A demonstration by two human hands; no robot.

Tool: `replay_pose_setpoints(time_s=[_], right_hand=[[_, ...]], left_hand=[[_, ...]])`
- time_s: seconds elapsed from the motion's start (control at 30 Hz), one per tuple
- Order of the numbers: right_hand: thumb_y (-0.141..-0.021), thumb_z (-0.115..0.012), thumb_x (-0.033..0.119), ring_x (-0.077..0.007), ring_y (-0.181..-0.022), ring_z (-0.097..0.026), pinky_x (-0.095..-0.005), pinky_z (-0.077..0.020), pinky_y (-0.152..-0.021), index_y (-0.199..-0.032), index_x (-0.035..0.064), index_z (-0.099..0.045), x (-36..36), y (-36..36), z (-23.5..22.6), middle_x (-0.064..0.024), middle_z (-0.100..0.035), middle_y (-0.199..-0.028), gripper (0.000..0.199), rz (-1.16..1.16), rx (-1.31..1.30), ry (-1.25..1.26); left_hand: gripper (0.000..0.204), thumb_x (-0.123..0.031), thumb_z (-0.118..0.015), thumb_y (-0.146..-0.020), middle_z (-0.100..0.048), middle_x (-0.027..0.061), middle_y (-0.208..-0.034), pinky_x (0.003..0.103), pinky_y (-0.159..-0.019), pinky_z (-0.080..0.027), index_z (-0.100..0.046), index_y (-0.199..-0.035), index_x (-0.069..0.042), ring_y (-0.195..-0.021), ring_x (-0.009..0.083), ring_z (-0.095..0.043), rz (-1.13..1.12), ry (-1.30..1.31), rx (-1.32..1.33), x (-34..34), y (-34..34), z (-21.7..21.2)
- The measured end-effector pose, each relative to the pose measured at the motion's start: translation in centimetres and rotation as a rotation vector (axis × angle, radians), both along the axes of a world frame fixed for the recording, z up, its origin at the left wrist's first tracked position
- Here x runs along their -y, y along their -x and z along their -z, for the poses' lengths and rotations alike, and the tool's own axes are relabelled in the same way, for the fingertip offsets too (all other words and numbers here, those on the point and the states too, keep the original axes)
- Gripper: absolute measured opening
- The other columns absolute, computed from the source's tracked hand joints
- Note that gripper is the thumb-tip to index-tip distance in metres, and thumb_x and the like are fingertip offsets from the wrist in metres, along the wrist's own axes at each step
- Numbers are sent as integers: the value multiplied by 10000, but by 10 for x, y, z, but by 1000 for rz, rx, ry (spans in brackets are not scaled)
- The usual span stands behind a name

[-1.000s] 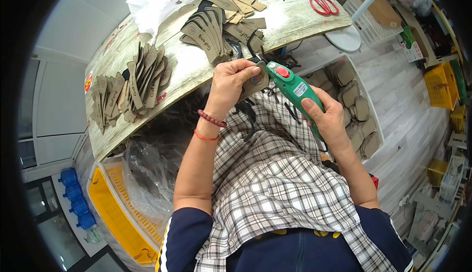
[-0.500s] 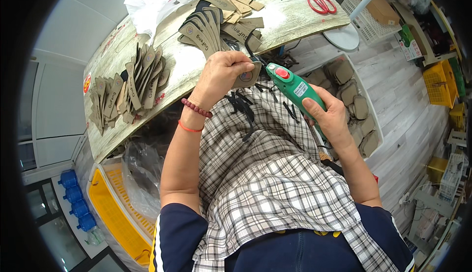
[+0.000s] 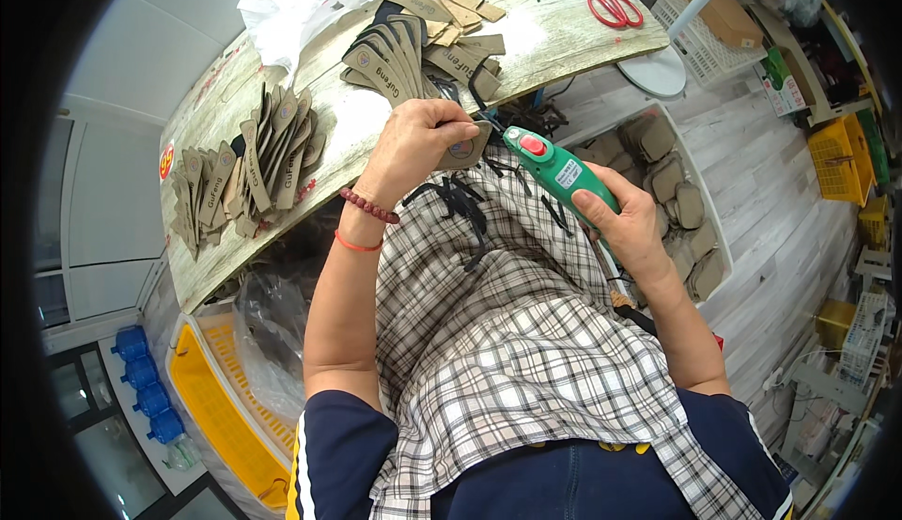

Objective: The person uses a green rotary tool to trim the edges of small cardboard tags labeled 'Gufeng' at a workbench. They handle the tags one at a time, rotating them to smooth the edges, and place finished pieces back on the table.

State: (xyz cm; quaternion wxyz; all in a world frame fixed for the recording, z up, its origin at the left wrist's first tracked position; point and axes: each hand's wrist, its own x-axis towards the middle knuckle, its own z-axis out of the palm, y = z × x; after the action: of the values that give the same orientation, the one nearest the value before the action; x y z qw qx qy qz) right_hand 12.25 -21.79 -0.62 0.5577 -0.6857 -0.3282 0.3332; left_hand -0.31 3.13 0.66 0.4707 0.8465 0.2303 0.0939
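My left hand (image 3: 411, 151) pinches a rounded khaki fabric patch (image 3: 464, 152) with a small round emblem, just off the near table edge. My right hand (image 3: 624, 222) is wrapped round a green electric cutter (image 3: 570, 175) with a red switch. Its tip points up and left, close to the patch; whether they touch I cannot tell. Below the hands, black strip scraps (image 3: 461, 202) lie on my checked apron (image 3: 507, 351). A fanned stack of khaki strap pieces (image 3: 383, 60) lies on the table beyond my left hand.
The worn wooden table (image 3: 526, 41) also bears another strap pile (image 3: 272, 149), a white plastic bag (image 3: 305, 8) and red-handled scissors (image 3: 615, 8). A white bin (image 3: 722, 238) of khaki patches stands at right. At lower left is a yellow basket (image 3: 211, 407).
Both hands have shifted slightly to the left, with the patch and the cutter. The patch has tilted a little, and the cutter's tip stays close to it.
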Motion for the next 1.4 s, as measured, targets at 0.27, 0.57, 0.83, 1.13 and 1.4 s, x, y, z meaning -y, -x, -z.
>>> replay_pose_setpoints(time_s=[0.27, 0.57, 0.83, 1.13, 1.4], right_hand=[[-889, -682, 301, -37, -625, -503, -207, -417, -545, -1188, 1, -605, -9, 0, 8, 6, -599, -781, 431, 50, -41, 16], [-887, -680, 345, -43, -596, -494, -216, -406, -523, -1191, -4, -609, -15, 24, 12, 1, -586, -723, 468, 138, -51, 9], [-891, -677, 335, -54, -647, -513, -228, -428, -573, -1182, -8, -611, -14, 30, 7, -16, -603, -741, 455, 116, 34, 31], [-889, -681, 322, -55, -647, -513, -224, -426, -574, -1197, -14, -599, -14, 27, 8, -8, -604, -739, 462, 135, -27, 4], [-884, -688, 319, -43, -619, -499, -215, -413, -550, -1195, -6, -603, -12, 23, 14, -2, -601, -750, 458, 140, 4, -44]], left_hand=[[135, -117, -641, -862, -661, 44, -737, 250, -613, -465, -676, -841, 12, -642, 101, -579, -128, 310, 190, 0, -1, 13], [140, 47, -660, -835, -675, 72, -887, 240, -695, -514, -600, -948, -9, -752, 118, -631, -557, 881, 783, 39, -6, 39], [164, 65, -661, -824, -676, 79, -898, 254, -736, -522, -591, -953, -8, -779, 133, -639, -618, 893, 947, 48, -14, 52], [165, 74, -660, -817, -677, 80, -894, 251, -739, -517, -589, -946, -1, -784, 133, -639, -558, 969, 877, 55, -15, 55], [163, 79, -661, -805, -678, 72, -893, 237, -730, -504, -603, -936, 0, -770, 117, -629, -497, 916, 796, 54, -10, 53]])
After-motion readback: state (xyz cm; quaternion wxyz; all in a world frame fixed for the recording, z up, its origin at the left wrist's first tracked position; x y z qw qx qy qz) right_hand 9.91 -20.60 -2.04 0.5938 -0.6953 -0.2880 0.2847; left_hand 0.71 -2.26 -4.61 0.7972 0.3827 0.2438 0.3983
